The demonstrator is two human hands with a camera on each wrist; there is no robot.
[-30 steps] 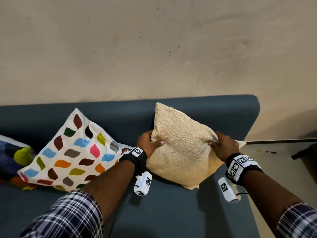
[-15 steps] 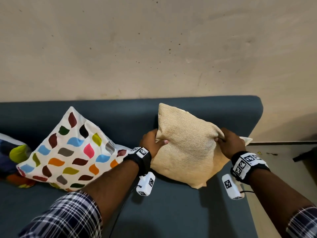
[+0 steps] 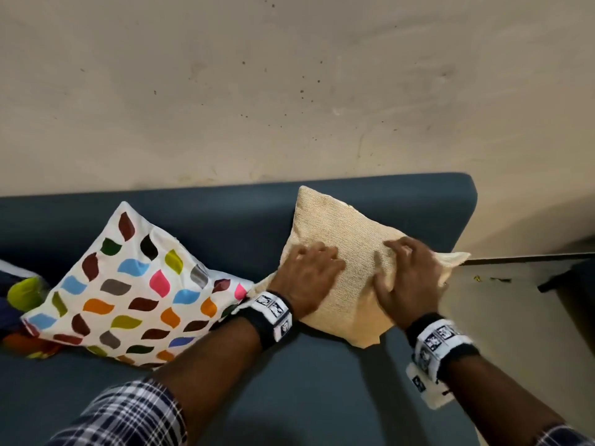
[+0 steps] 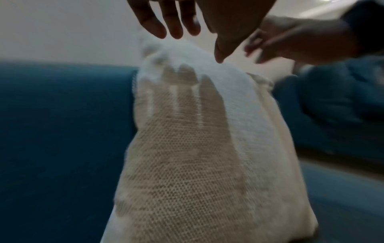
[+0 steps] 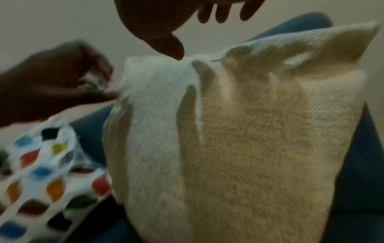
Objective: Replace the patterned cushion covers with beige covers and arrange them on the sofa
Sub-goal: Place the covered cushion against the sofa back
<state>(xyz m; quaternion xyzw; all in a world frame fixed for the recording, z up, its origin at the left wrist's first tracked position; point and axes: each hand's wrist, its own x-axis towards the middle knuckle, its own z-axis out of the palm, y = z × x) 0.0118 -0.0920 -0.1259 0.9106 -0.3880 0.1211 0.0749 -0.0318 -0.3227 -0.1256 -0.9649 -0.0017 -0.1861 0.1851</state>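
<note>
A beige woven cushion (image 3: 341,252) leans against the backrest of the blue sofa (image 3: 225,217), near its right end. Over the cushion's front face, my left hand (image 3: 309,268) spreads straight fingers on the left part and my right hand (image 3: 405,272) on the right part. The left wrist view shows the left hand (image 4: 172,21) just off the cushion (image 4: 197,156), casting a shadow. In the right wrist view the right hand (image 5: 187,21) hovers likewise over the cushion (image 5: 249,139). A cushion with coloured leaf shapes (image 3: 128,284) leans to the left.
Another colourful cushion (image 3: 19,294) lies at the far left edge of the sofa. A stained beige wall (image 3: 289,91) rises behind the backrest. Floor (image 3: 515,317) and a dark object (image 3: 566,281) lie past the sofa's right end.
Both hands have let go of the beige cushion's side edges and moved onto its front face with fingers spread. The cushion now leans further back against the backrest.
</note>
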